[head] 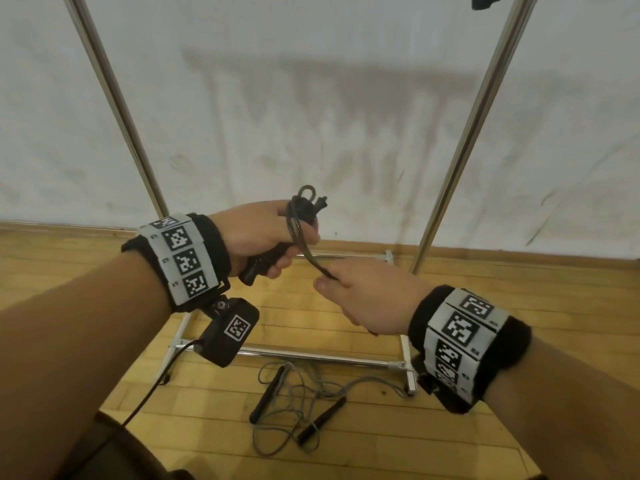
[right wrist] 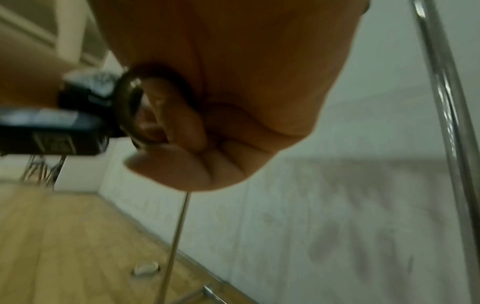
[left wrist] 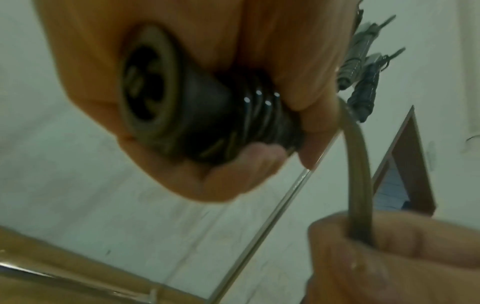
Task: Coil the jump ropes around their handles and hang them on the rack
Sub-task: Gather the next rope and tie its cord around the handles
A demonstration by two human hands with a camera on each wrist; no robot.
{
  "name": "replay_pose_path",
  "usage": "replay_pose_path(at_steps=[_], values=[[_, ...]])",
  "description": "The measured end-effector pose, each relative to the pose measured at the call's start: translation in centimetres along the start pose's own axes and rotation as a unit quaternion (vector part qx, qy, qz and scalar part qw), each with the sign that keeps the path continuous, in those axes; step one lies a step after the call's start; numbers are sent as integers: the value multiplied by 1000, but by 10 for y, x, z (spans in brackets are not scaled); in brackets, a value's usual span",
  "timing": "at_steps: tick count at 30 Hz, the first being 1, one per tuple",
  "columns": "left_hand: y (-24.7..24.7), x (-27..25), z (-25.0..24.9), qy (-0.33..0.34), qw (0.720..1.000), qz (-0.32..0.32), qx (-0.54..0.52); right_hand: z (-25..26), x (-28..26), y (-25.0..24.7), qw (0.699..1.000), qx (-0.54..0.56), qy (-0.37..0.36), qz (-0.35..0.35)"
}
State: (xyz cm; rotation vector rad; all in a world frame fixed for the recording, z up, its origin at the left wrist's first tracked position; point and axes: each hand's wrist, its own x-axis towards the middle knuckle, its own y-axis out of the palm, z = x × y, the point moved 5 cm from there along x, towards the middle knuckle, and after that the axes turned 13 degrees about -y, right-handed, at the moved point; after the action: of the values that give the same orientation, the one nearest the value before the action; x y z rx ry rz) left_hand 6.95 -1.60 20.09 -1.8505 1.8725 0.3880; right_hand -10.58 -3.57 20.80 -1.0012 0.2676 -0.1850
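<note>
Chrome tubing of the tall garment-style rack [head: 464,143] frames you against a white sheet, its base on the pale wooden plank floor [head: 346,452]. Below your wrists, a second grey-corded jump rope with black handles [head: 298,403] lies tangled on the boards by the rack's foot, not yet coiled. At chest height, your left hand [head: 256,233] is clenched around the paired black ribbed handles of the dark jump rope [head: 266,261], with several turns of cord already wound on them. Your right hand [head: 374,296] pinches the last doubled loop of dark cord [head: 311,258], drawn taut from the handles. The risk, as judged from here, is slack: ease that pinch before the end is tucked and the springy cord may unwind; a loose bundle could then slip off the rack when hung.
</note>
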Motion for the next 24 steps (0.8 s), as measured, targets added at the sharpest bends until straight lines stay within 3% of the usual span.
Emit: replay_pose_path(at_steps=[3, 5, 8, 14, 21, 24], values=[[27, -13, -7, 22, 988, 135, 75, -3, 5, 10, 1000, 16, -16, 15], [35, -20, -11, 33, 979, 168, 114, -2, 8, 15, 999, 19, -34, 35], [32, -26, -11, 38, 978, 157, 134, -5, 11, 17, 998, 32, -29, 54], [6, -32, -8, 62, 993, 30, 92, -3, 5, 17, 993, 43, -16, 105], [21, -44, -13, 51, 991, 105, 61, -21, 2, 14, 992, 56, 33, 107], [42, -46, -9, 16, 991, 78, 104, -30, 3, 7, 993, 36, 53, 100]])
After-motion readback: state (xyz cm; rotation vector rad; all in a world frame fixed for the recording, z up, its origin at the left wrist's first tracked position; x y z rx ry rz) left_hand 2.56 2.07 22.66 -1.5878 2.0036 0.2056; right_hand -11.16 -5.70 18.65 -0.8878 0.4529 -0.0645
